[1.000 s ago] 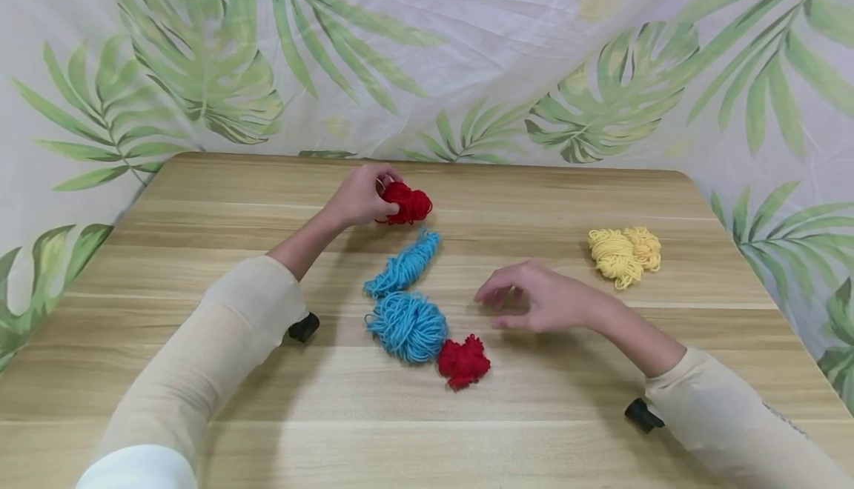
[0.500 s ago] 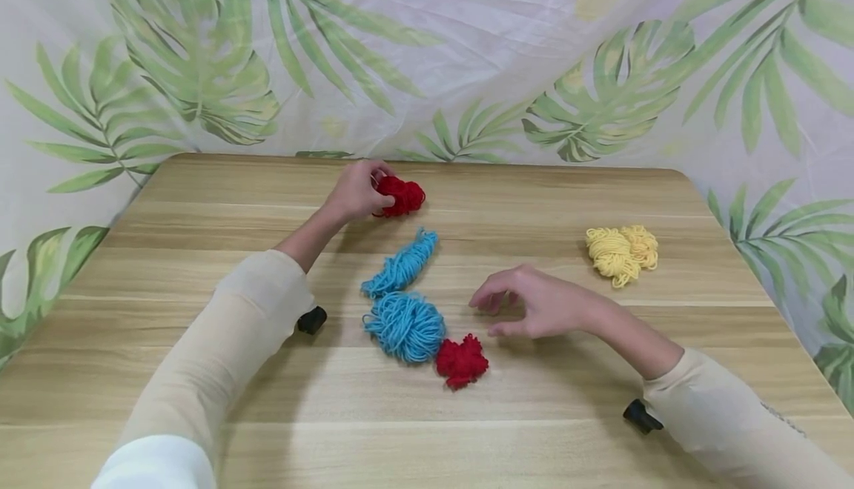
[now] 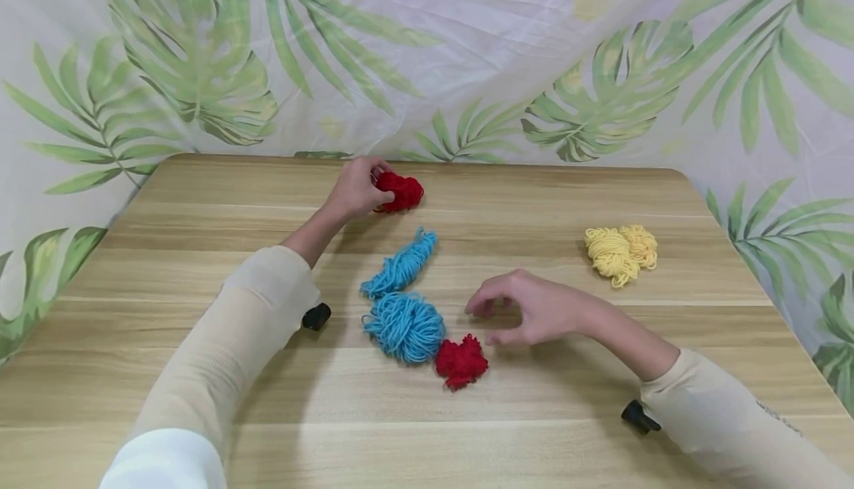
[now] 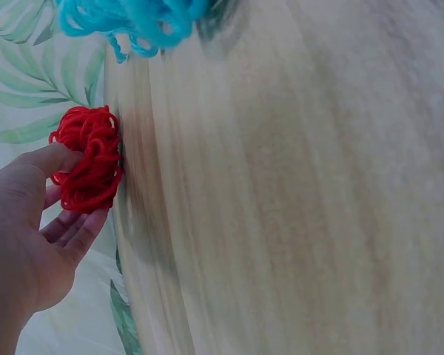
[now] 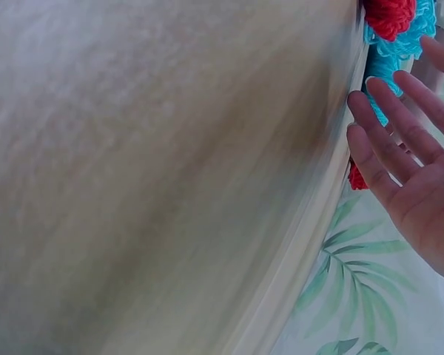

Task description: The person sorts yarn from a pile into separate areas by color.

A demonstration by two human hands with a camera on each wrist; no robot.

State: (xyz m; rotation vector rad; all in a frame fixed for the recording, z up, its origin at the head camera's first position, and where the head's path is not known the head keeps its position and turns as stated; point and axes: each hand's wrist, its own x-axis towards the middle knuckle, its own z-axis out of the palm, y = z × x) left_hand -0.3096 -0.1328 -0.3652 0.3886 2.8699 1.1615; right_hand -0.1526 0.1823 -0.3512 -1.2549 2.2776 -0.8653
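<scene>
At the back of the table my left hand grips a red yarn bundle between thumb and fingers. In the left wrist view the thumb lies over the red bundle, with fingers underneath. My right hand hovers over the table with fingers loosely bent and holding nothing; in the right wrist view its fingers are spread. Nearest to it lies a smaller red yarn bundle, against a round blue yarn ball. A long blue yarn skein lies behind that ball.
Two yellow yarn bundles sit together on the right side of the wooden table. A leaf-print cloth hangs behind the table's back edge. Black wrist devices show under the left sleeve and the right sleeve.
My left hand has moved slightly toward the back edge with the red yarn bundle. The right hand has shifted slightly left and nearer. The yarn on the table stays put.
</scene>
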